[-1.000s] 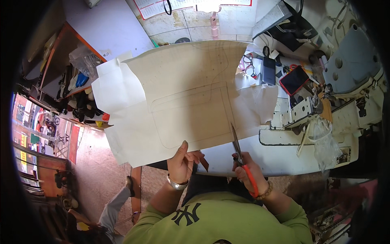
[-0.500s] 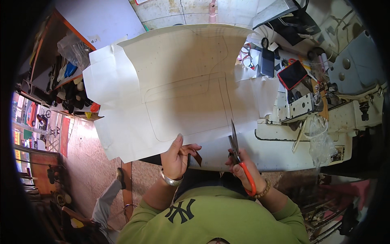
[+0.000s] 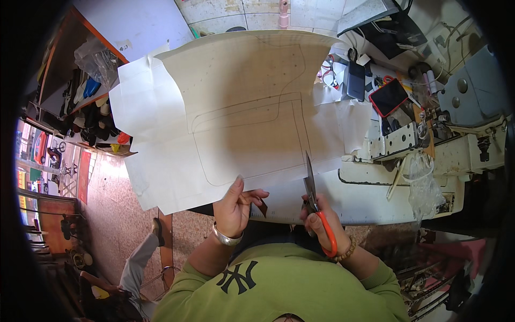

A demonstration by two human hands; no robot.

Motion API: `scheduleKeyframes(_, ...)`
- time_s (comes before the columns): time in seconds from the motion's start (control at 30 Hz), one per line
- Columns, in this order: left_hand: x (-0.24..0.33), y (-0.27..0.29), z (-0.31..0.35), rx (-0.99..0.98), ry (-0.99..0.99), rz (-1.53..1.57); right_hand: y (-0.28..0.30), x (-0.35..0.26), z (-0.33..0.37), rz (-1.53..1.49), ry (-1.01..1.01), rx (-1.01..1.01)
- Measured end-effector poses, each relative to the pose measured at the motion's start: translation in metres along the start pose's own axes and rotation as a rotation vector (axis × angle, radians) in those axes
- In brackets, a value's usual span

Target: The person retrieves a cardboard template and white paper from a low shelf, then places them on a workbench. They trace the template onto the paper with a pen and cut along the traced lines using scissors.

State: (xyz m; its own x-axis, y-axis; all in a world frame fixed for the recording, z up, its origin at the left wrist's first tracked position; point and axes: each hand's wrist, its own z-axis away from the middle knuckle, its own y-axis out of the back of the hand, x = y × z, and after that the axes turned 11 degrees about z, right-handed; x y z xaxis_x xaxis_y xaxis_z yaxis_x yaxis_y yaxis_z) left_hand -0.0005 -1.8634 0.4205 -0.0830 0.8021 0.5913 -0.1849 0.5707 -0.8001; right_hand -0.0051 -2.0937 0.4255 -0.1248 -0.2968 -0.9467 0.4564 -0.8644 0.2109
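1. Tiled wall [image 3: 225, 13] beyond, pale worktable [image 3: 365, 206] ahead of the body, what looks like a sewing machine [image 3: 458, 99] at right. Red-cased smartphone [image 3: 389, 98] and spectacles [image 3: 328, 72] lie past the sheet's right end.
2. Cream paper sheet [image 3: 241, 145]: I have it above the near side of the table, near edge toward the body. Line-drawn outline faces up, probably so the lines stay readable.
3. Left hand [image 3: 230, 213]: thumb on top at the near edge, fingers curled below, light pinch on the sheet. I read that as steadying it. Small brown strip [image 3: 263, 208] by the fingertips; can't tell if gripped.
4. Right hand [image 3: 329, 213]: closed round the orange handles of the scissors [image 3: 310, 189]. Blades a little apart; one lies over the sheet's near edge, the other seems to go under. Can't confirm contact.
5. Axes: sheet long left-to-right, right end angled slightly away from the body. Scissors run near-to-far, tips away, leaning slightly left, roughly along the outline's right-hand line. I'd guess the grip is for that alignment.
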Motion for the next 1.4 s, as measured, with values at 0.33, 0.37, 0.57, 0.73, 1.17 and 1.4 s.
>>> scheduleKeyframes(0.33, 0.002, -0.005, 0.001, 0.053, 0.011, -0.02, -0.007, 0.004, 0.003, -0.034, 0.001, 0.088)
scheduleKeyframes(0.37, 0.001, -0.004, 0.001, 0.04, 0.009, 0.011, -0.008, 0.004, 0.003, -0.039, -0.003, 0.093)
scheduleKeyframes(0.57, 0.001, -0.003, 0.002, 0.006, 0.005, -0.051, -0.01, 0.004, 0.006, -0.113, -0.041, 0.085)
scheduleKeyframes(0.73, 0.003, -0.008, 0.004, 0.076, 0.035, -0.029, -0.012, 0.004, 0.005, -0.169, -0.042, 0.063)
scheduleKeyframes(1.17, 0.002, -0.002, 0.006, 0.055, 0.028, -0.002, -0.018, 0.004, 0.004, -0.187, -0.042, 0.078)
scheduleKeyframes(1.4, 0.003, 0.001, 0.005, 0.086, 0.055, -0.055, -0.017, 0.003, 0.005, -0.168, -0.067, 0.069)
